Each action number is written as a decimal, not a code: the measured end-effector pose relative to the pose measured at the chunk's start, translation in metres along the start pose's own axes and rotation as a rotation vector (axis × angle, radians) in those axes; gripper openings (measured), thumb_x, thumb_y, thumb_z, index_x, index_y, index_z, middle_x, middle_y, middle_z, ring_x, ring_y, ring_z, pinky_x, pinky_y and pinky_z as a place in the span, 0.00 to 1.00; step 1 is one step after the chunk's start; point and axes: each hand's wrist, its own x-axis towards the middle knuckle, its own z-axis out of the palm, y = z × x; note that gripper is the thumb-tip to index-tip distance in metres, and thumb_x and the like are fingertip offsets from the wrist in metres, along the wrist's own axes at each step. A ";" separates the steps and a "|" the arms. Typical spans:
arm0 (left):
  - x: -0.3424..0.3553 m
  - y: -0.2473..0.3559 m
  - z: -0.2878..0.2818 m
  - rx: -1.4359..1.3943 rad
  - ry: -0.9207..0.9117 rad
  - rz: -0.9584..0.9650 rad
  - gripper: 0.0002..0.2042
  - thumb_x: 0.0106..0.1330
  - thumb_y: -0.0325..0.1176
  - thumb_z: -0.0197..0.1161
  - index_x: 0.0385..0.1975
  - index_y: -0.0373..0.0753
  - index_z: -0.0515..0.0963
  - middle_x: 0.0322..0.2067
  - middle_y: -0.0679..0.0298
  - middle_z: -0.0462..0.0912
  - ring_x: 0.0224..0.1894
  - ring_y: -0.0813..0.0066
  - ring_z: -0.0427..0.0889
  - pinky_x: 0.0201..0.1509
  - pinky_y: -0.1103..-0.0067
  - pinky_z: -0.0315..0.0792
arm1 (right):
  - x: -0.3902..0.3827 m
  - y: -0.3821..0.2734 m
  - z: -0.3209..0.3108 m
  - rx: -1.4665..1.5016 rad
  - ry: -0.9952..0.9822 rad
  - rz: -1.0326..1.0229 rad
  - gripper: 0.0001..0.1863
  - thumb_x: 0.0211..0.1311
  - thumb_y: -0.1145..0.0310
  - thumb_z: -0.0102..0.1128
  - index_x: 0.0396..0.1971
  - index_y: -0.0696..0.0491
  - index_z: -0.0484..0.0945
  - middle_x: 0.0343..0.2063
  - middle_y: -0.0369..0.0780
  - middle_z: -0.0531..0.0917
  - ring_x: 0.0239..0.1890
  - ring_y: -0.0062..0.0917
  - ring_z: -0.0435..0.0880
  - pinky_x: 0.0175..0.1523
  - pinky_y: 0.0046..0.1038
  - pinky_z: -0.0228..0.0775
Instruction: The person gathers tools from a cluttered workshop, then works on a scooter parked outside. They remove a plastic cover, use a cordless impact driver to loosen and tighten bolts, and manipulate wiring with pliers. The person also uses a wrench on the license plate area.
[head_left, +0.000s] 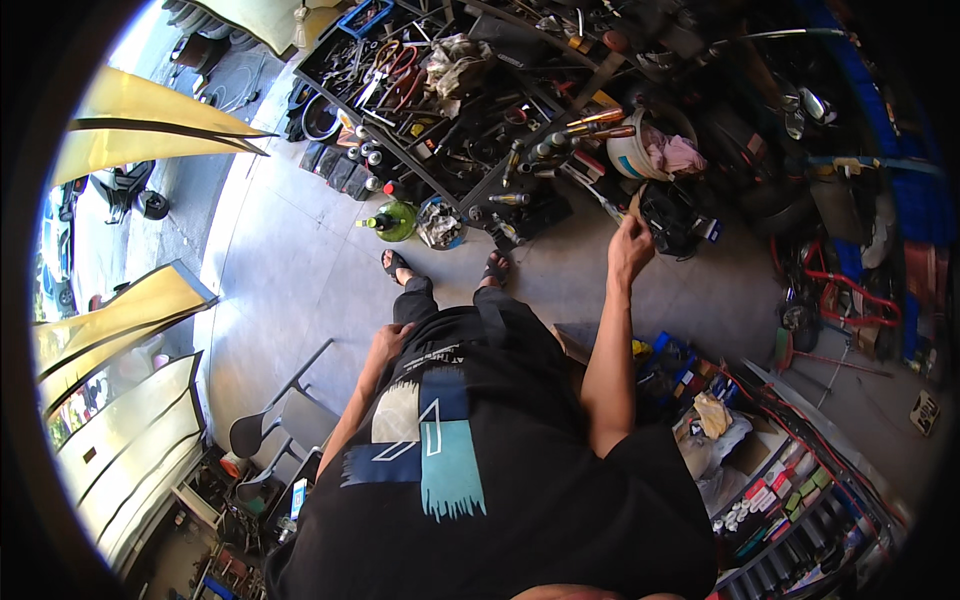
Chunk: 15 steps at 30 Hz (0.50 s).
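Note:
My right hand (630, 243) is raised out to the side, fingers closed on a thin tan piece (635, 204), just below a white bucket (625, 150) with a pink rag in it and beside a dark bulky item (672, 230). My left hand (388, 344) rests at the waist of my black shirt (530, 500), fingers curled against the cloth; whether they hold anything is hidden.
A cluttered metal tool bench (478, 185) spans the top, with green bottles (398, 222) and a bowl (441, 222) on the floor before it. A chair (285, 425) stands at lower left, a parts cart (762, 480) at lower right, red metal frames (860, 310) at right.

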 end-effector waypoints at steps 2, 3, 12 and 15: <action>0.001 -0.003 0.002 0.026 0.012 0.006 0.30 0.76 0.61 0.59 0.39 0.33 0.87 0.36 0.41 0.87 0.42 0.40 0.87 0.46 0.59 0.78 | 0.008 -0.006 0.011 -0.008 -0.044 -0.018 0.18 0.68 0.59 0.58 0.32 0.58 0.88 0.29 0.53 0.88 0.36 0.54 0.87 0.45 0.47 0.79; 0.001 -0.005 0.002 0.068 -0.027 -0.033 0.30 0.77 0.61 0.58 0.43 0.34 0.88 0.39 0.44 0.89 0.45 0.45 0.89 0.49 0.61 0.79 | 0.011 -0.009 0.016 -0.024 -0.050 -0.063 0.17 0.68 0.59 0.58 0.32 0.58 0.88 0.29 0.52 0.88 0.35 0.54 0.87 0.45 0.46 0.79; 0.006 0.000 -0.002 0.135 -0.066 -0.014 0.31 0.77 0.62 0.57 0.45 0.34 0.88 0.39 0.46 0.90 0.47 0.44 0.89 0.51 0.60 0.80 | 0.027 -0.037 0.029 -0.090 -0.116 -0.223 0.16 0.67 0.56 0.62 0.35 0.55 0.88 0.28 0.51 0.89 0.33 0.51 0.88 0.41 0.47 0.79; -0.002 0.021 -0.010 0.181 -0.008 0.000 0.28 0.75 0.59 0.61 0.42 0.35 0.88 0.38 0.44 0.90 0.46 0.42 0.88 0.50 0.58 0.80 | 0.025 -0.033 0.026 -0.103 -0.156 -0.200 0.16 0.67 0.56 0.62 0.35 0.54 0.88 0.29 0.51 0.89 0.33 0.51 0.88 0.41 0.46 0.79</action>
